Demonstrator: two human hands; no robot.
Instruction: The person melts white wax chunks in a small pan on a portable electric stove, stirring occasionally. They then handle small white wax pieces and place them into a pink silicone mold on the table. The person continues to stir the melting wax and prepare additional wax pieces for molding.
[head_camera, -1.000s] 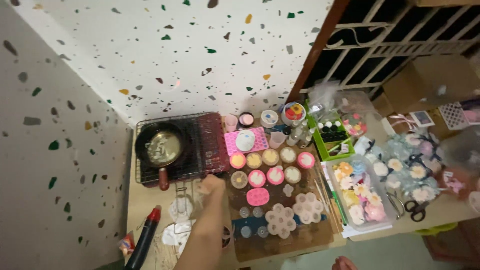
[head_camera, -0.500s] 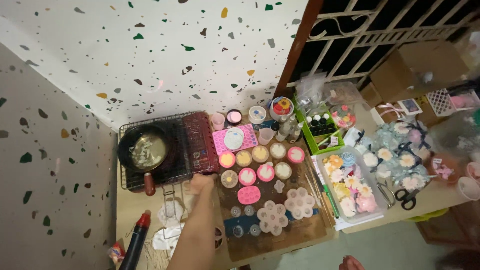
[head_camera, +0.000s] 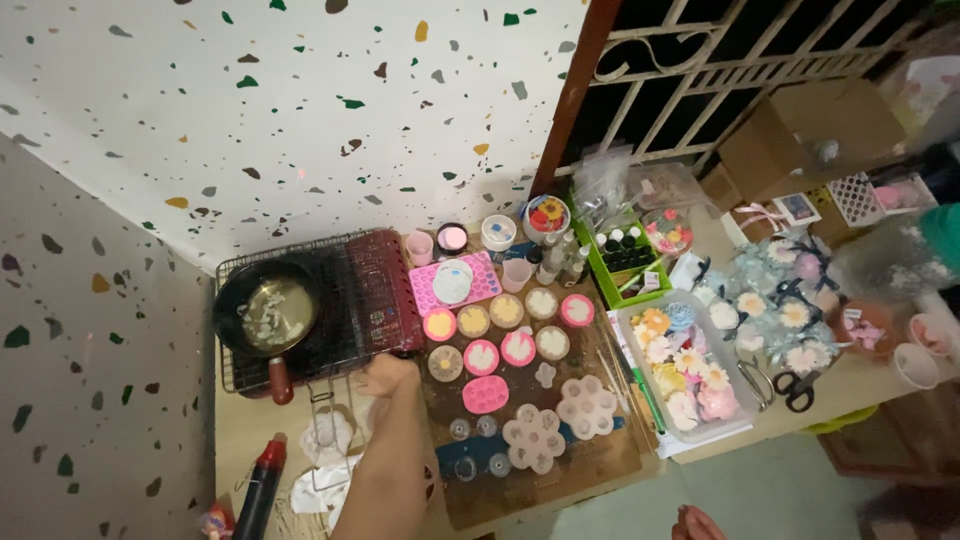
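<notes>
My left hand (head_camera: 386, 376) reaches up from the bottom edge to the front right corner of a dark red portable gas stove (head_camera: 378, 290). Its fingers are curled against the stove's front, and I cannot see what they grip. On the stove's wire grate sits a small black pan (head_camera: 266, 314) with pale pieces in liquid, its red handle pointing toward me. My right hand is out of sight. A small skin-coloured shape (head_camera: 694, 522) shows at the bottom edge, and I cannot tell what it is.
Right of the stove, a wooden board (head_camera: 600, 455) holds several round pink and tan moulds and flower-shaped moulds (head_camera: 534, 438). A black and red torch (head_camera: 260, 488) lies at the lower left. To the right are a clear tray of flower pieces (head_camera: 685, 370), scissors (head_camera: 790, 385), a green bottle box (head_camera: 622, 262) and cardboard boxes.
The view has drifted, so the table sits further left in the frame. My left hand stays at the stove's front corner. Nothing on the table has moved.
</notes>
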